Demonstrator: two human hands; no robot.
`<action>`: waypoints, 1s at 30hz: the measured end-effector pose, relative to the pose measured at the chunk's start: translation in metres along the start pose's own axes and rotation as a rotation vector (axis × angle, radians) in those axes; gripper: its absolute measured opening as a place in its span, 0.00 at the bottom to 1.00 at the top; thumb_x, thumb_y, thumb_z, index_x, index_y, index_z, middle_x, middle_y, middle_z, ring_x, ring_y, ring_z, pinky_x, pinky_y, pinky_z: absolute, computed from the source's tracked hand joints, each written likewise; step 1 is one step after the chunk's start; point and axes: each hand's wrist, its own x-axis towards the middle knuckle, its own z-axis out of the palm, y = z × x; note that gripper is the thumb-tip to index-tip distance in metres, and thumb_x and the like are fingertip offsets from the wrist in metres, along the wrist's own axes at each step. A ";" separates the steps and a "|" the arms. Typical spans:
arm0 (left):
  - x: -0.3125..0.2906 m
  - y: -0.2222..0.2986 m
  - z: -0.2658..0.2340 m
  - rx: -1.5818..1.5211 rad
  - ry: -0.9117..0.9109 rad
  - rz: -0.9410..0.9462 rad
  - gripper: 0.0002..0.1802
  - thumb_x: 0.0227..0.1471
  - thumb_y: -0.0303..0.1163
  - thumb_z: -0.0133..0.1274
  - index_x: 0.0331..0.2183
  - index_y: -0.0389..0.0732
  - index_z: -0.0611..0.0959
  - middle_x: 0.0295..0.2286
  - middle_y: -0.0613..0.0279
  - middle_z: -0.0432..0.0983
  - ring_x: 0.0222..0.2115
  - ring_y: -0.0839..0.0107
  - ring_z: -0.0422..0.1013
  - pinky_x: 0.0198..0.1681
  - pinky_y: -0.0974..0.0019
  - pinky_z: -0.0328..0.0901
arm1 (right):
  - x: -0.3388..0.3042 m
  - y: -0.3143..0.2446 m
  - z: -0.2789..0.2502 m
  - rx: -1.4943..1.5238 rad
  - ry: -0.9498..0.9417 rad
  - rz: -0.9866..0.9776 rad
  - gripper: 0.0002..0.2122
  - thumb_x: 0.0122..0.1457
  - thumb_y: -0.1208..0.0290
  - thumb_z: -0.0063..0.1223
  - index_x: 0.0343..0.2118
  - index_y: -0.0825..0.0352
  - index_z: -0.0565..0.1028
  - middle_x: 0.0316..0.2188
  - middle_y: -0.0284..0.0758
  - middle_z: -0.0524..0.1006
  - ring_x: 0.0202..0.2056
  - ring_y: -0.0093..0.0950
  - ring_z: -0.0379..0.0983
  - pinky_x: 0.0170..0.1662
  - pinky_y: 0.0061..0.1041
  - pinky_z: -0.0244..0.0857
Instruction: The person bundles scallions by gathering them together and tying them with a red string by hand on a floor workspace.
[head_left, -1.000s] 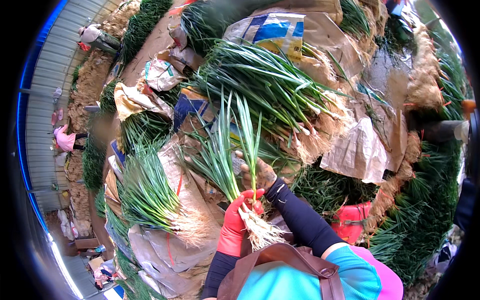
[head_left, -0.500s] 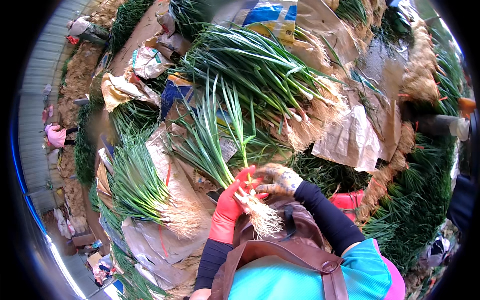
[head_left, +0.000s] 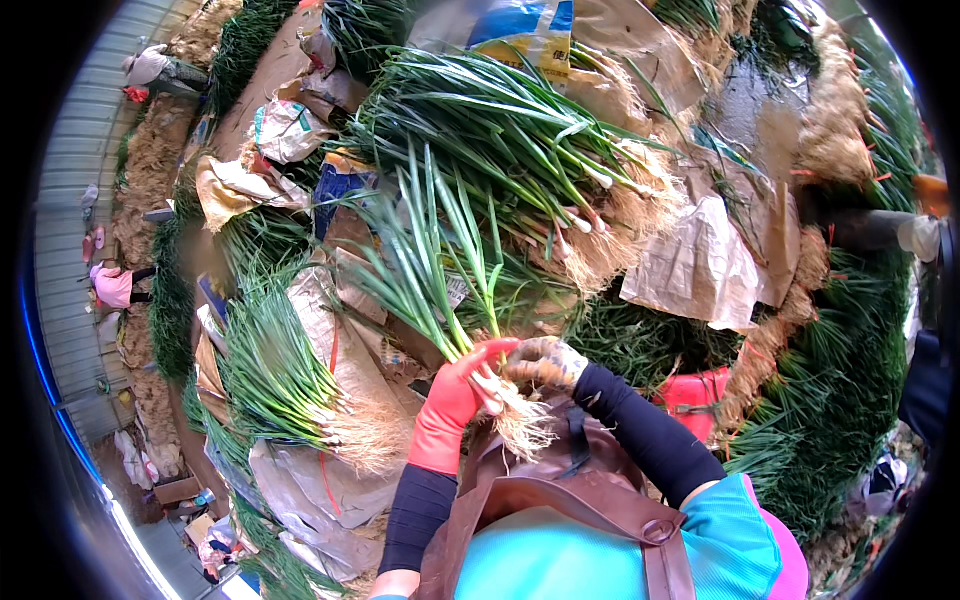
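My left hand (head_left: 455, 405), in a red glove, is closed round the lower stems of a small bunch of green onions (head_left: 440, 285). Their long leaves point away from me, and pale stringy roots (head_left: 522, 425) hang out on the near side. My right hand (head_left: 546, 364), in a light glove with dark patches, meets the left at the stems. Its bent fingers pinch the bunch there, though the fingertips are partly hidden. Beyond my hands lies a large heap of green onions (head_left: 490, 130), roots to the right. A smaller pile of green onions (head_left: 285, 375) rests to the left.
Brown paper sheeting (head_left: 365, 375) lies under the left pile. A crumpled pale sack (head_left: 695, 265) and a red plastic object (head_left: 692, 395) are to the right. More green onions (head_left: 825, 420) are stacked at far right. Two people (head_left: 112, 285) show at the far left.
Both hands have come slightly closer together at the stems. The right hand's fingers have closed in beside the left thumb, and the bunch has shifted a little toward me and left.
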 end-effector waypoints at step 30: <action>0.001 -0.032 0.036 0.083 0.469 0.156 0.07 0.52 0.35 0.47 0.30 0.43 0.72 0.16 0.66 0.67 0.09 0.81 0.57 0.08 0.76 0.49 | 0.067 -0.048 0.037 -0.622 0.526 -0.344 0.16 0.52 0.58 0.50 0.31 0.69 0.75 0.29 0.43 0.75 0.32 0.35 0.73 0.36 0.30 0.64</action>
